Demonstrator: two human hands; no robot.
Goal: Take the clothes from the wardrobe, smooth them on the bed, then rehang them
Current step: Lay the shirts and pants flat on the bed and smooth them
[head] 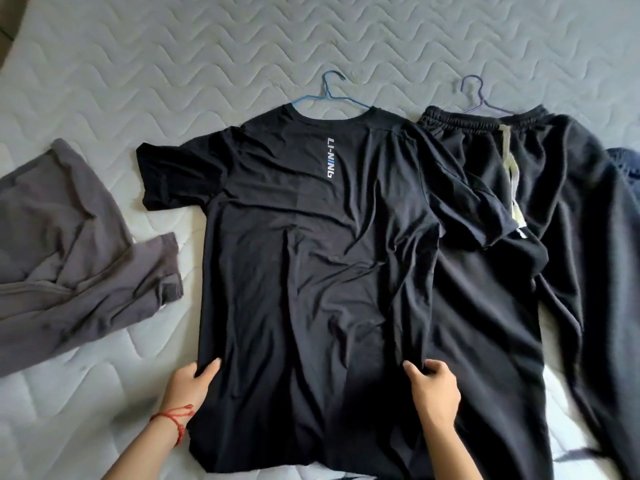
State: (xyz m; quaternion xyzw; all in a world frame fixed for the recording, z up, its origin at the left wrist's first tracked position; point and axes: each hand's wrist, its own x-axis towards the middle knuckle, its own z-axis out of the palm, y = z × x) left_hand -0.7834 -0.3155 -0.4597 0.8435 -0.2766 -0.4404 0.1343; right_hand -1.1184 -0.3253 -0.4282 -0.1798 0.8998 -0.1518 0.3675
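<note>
Fabric of the black T-shirt [311, 265] looks thin, limp and crease-prone, so the left hand [192, 382] and right hand [433, 389], apart, each pinch a side seam near the hem.

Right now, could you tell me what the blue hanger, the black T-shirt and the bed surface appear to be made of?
The blue hanger looks like thin coated wire: slim, bent into a hook. The black T-shirt seems a light, smooth knit with a faint sheen, creasing in fine folds; the fibre is unclear. The bed surface looks like pale matte quilted fabric, stitched in wavy lines.
</note>
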